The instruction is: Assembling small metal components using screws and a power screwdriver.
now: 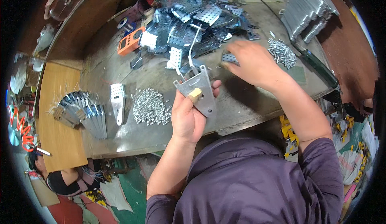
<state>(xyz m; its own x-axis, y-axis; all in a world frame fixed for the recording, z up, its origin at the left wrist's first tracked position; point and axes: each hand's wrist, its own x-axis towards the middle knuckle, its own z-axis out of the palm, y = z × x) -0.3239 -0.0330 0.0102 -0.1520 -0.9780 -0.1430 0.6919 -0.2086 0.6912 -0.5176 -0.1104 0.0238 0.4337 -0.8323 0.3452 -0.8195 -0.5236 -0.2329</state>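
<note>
My left hand [188, 123] is closed round a flat, tapering metal bracket [205, 88] with holes and upturned far corners. A small yellow block [195, 93] sits on the bracket's face under my thumb. White-sleeved leads [195, 43] stick up past its far end. To the right, my right hand [255, 63] is above the worktable, its thumb and fingers closed on a small perforated metal plate [230, 58]. Most of that plate is covered by the fingers. Just beyond both hands rises a large heap of perforated metal plates [193, 19].
Small metal nuts [150, 106] lie left of my left hand, beside a single perforated bracket [117, 103] and a fanned row of brackets [86, 113]. Silvery pins [281, 52], a soldering iron [317, 67] and stacked metal parts [307, 13] lie right. An orange meter [130, 42] stands far left. Another person [64, 181] sits lower left.
</note>
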